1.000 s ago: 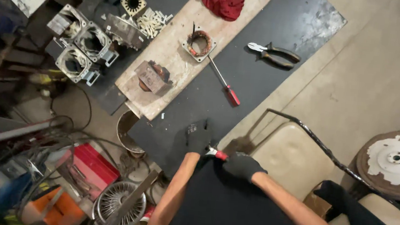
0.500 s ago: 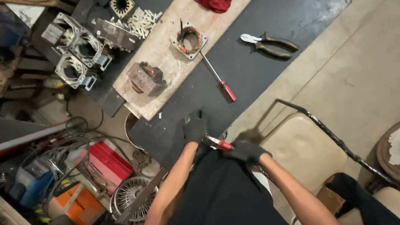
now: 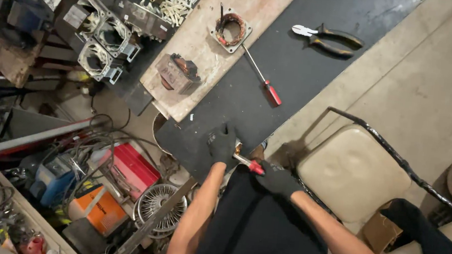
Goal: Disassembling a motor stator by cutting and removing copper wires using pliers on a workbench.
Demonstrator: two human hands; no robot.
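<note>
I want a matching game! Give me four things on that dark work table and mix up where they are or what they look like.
Things:
1. pliers
2. screwdriver
3. copper coil
4. right hand

Clues:
A. on the wooden board
B. red handle, lying on the dark mat
C. in a black glove, gripping a small red-handled tool
D. dark handles, near the mat's far edge

Pairs: 1-D, 2-B, 3-A, 4-C
</note>
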